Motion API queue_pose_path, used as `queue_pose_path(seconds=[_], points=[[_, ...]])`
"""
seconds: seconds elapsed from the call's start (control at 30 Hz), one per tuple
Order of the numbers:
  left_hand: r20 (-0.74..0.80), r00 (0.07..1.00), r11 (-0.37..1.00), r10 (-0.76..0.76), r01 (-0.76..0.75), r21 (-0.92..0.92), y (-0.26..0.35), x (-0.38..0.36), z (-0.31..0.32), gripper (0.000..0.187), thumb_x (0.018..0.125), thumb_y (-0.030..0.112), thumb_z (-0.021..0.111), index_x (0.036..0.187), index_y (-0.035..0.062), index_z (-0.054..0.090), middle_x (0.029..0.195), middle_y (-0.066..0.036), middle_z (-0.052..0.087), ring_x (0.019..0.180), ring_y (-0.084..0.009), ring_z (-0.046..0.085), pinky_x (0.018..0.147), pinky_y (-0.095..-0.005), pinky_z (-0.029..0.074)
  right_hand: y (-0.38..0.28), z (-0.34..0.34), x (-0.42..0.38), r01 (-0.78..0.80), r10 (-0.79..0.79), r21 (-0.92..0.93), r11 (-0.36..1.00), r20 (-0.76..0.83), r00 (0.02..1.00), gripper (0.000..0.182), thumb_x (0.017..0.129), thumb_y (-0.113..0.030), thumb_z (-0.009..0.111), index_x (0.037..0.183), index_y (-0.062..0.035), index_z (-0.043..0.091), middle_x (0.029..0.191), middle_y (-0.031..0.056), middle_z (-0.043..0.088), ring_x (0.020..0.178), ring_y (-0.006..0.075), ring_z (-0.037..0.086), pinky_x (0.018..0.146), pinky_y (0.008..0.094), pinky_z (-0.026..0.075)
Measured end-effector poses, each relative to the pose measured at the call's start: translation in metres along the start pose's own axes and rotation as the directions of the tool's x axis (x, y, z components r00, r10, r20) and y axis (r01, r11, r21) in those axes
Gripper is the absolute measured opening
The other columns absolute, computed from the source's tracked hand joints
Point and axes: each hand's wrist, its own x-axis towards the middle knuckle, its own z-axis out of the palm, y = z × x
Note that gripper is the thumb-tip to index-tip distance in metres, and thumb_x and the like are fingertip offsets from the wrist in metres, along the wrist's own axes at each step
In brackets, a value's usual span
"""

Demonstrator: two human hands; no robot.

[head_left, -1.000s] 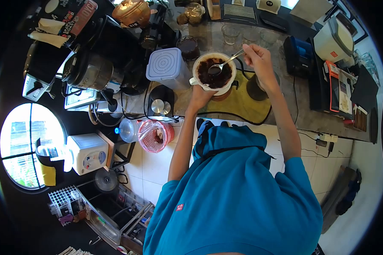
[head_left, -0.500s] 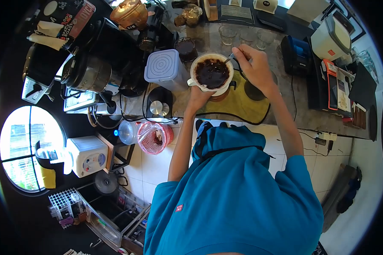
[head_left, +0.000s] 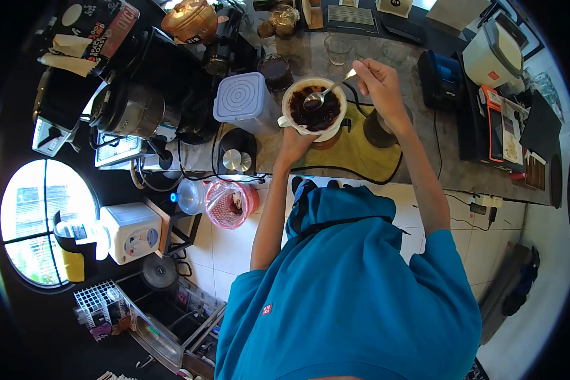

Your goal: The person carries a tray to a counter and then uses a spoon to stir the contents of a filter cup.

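A white coffee dripper (head_left: 283,121) lined with a paper filter holds wet, dark coffee grounds (head_left: 316,117). From the near side, my left hand (head_left: 296,145) grips it low, with part of the fingers hidden beneath the rim. My right hand (head_left: 379,83) pinches the end of a metal spoon (head_left: 331,88), whose bowl shows over the grounds. Whatever stands under the dripper is mostly hidden. To its left are a lidded plastic container (head_left: 242,101) and a glass of dark liquid (head_left: 275,71).
An olive mat (head_left: 373,164) lies at the counter's front edge, a dark round object (head_left: 380,130) on it. Drinking glasses (head_left: 339,49) stand behind. A coffee grinder or brewer (head_left: 133,107) is at left, a blue-black printer (head_left: 446,82) at right. Cables trail over the edge.
The spoon has come up out of the grounds, so its bowl is now visible. My right hand has shifted slightly up and right; my left hand stays at the dripper.
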Motion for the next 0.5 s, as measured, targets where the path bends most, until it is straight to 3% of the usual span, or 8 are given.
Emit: queue_pose_path(seconds=[0.1,0.17,0.27,0.4,0.47,0.5], points=[[0.008,0.999,0.999,-0.037,0.037,0.023,0.002,-0.001,-0.001,0.049,0.073,0.007,0.078,0.116,-0.0029,0.058,0.112,-0.011,0.065,0.101,-0.0201,0.062,0.089,-0.0314,0.049,-0.014,0.002,-0.003,0.09,-0.093,-0.124,0.988,-0.016,0.996,0.028,0.096,-0.023,0.058,0.08,0.0005,0.061,0.056,-0.0019,0.047,0.053,0.005,0.038,0.05,0.0245,0.031],[0.003,0.999,0.999,-0.037,0.037,0.04,0.003,-0.002,-0.001,0.049,0.073,0.007,0.078,0.116,-0.003,0.058,0.112,-0.011,0.065,0.101,-0.0201,0.062,0.089,-0.0313,0.049,-0.015,0.003,-0.004,0.225,-0.234,-0.302,0.926,0.006,0.972,0.03,0.095,-0.024,0.058,0.083,0.0028,0.059,0.056,0.0014,0.045,0.053,0.0079,0.034,0.051,0.0272,0.032],[-0.007,1.0,1.0,-0.007,0.007,-0.029,0.0,-0.001,-0.001,0.05,0.073,0.007,0.078,0.117,-0.0031,0.058,0.112,-0.011,0.065,0.101,-0.0202,0.062,0.089,-0.0315,0.049,-0.01,0.005,-0.005,0.281,-0.295,-0.415,0.865,0.031,0.955,0.03,0.095,-0.023,0.059,0.083,0.0039,0.058,0.056,0.0032,0.044,0.054,0.0102,0.031,0.05,0.0296,0.032],[0.008,1.0,1.0,-0.021,0.021,0.006,0.004,-0.001,-0.001,0.052,0.072,0.006,0.079,0.118,-0.0031,0.057,0.114,-0.012,0.064,0.102,-0.0202,0.061,0.09,-0.0321,0.049,0.015,0.006,-0.002,0.254,-0.279,-0.434,0.864,0.005,0.96,0.029,0.094,-0.022,0.059,0.082,0.0038,0.059,0.056,0.0036,0.043,0.053,0.0099,0.032,0.05,0.0307,0.031],[0.017,1.0,1.0,-0.006,0.006,0.001,0.002,0.0,-0.001,0.053,0.072,0.006,0.079,0.119,-0.0031,0.056,0.114,-0.012,0.064,0.102,-0.0201,0.061,0.09,-0.0322,0.049,0.027,0.006,-0.001,0.09,-0.101,-0.279,0.956,-0.023,0.995,0.029,0.094,-0.022,0.059,0.08,0.0038,0.06,0.055,0.0022,0.046,0.052,0.008,0.036,0.049,0.0291,0.031],[0.012,1.0,1.0,-0.011,0.011,0.002,0.0,0.001,-0.001,0.053,0.072,0.005,0.079,0.119,-0.0031,0.056,0.114,-0.012,0.064,0.102,-0.02,0.061,0.09,-0.0321,0.049,0.029,0.006,0.001,0.092,-0.102,-0.278,0.956,-0.024,0.994,0.029,0.094,-0.022,0.059,0.08,0.0038,0.06,0.055,0.0022,0.046,0.052,0.008,0.036,0.049,0.0291,0.031]])
